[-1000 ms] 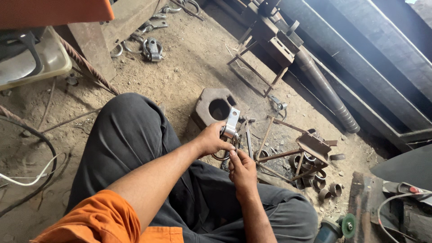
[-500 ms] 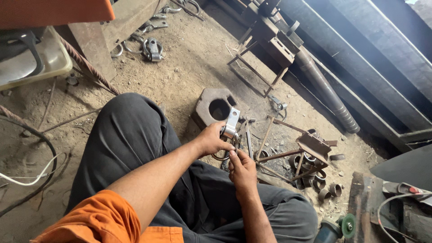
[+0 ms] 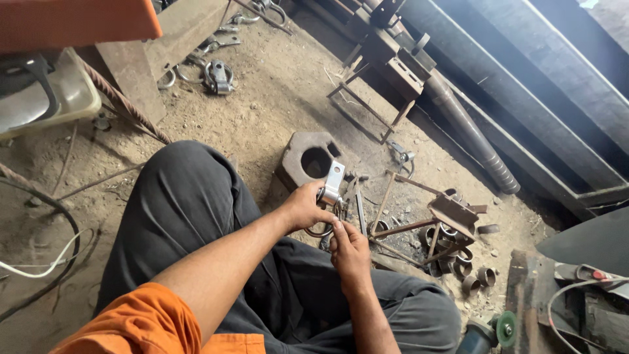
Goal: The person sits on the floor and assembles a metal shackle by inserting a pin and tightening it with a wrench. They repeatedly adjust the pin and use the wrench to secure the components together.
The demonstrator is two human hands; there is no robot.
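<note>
**Metal clamp held between both hands over a cluttered dirt floor**

Head view, the only one: lots of stuff lying around here. Just beyond the hands sits a heavy block with a round hole [image 3: 312, 159] on the dirt floor [image 3: 275, 98]. To the right of it there's a rusty welded frame [image 3: 429, 219] with short pipe rings [image 3: 468, 275] piled around its foot. Further back is a square rod frame [image 3: 367, 105] leaning by a long ribbed pipe [image 3: 468, 134]. Top left, a couple of shackles [image 3: 217, 75] lie near a wooden beam [image 3: 141, 65], and a twisted steel cable [image 3: 121, 101] runs across it. A green-disc angle grinder [image 3: 488, 333] pokes in at the bottom right. Nothing blocks the hands themselves.

The metal clamp [image 3: 332, 185] is a shiny flat bracket standing up with a ring part [image 3: 319, 229] hanging under it, held above the person's dark trousers [image 3: 190, 210]. The left hand [image 3: 303, 206] is wrapped around its lower part, fingers curled shut. The right hand [image 3: 350, 252] pinches the piece from below with fingertips.
</note>
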